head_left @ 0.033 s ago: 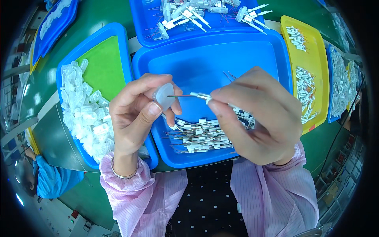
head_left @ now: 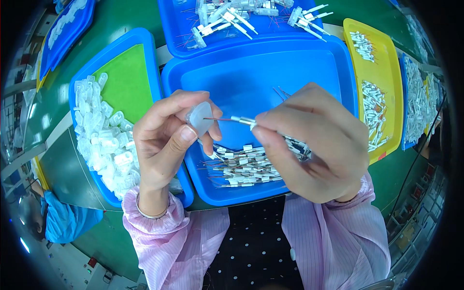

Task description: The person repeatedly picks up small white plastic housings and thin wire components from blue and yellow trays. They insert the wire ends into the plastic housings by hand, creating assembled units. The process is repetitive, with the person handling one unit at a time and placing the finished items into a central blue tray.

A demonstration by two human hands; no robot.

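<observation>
Between the thumb and fingers of my left hand (head_left: 162, 133) is a translucent white plastic housing (head_left: 200, 119), its flat face turned right. My right hand (head_left: 316, 140) pinches a small white-and-silver wired part (head_left: 243, 121). Its thin reddish wires reach left to the housing's face; whether they enter it cannot be made out. Below both hands lies a heap of similar white wired parts (head_left: 249, 169) in a blue tray (head_left: 232, 193), partly hidden by my right hand.
At left, a blue tray (head_left: 150, 58) with a green lining holds a pile of clear plastic housings (head_left: 104, 140). Wired assemblies (head_left: 227, 19) fill a blue tray at the back. The yellow tray (head_left: 386, 96) at right carries small white parts. A person in a blue sleeve (head_left: 72, 217) is at far left.
My right hand has shifted slightly left, bringing the wired part a little closer to the housing. My left hand has stayed nearly still.
</observation>
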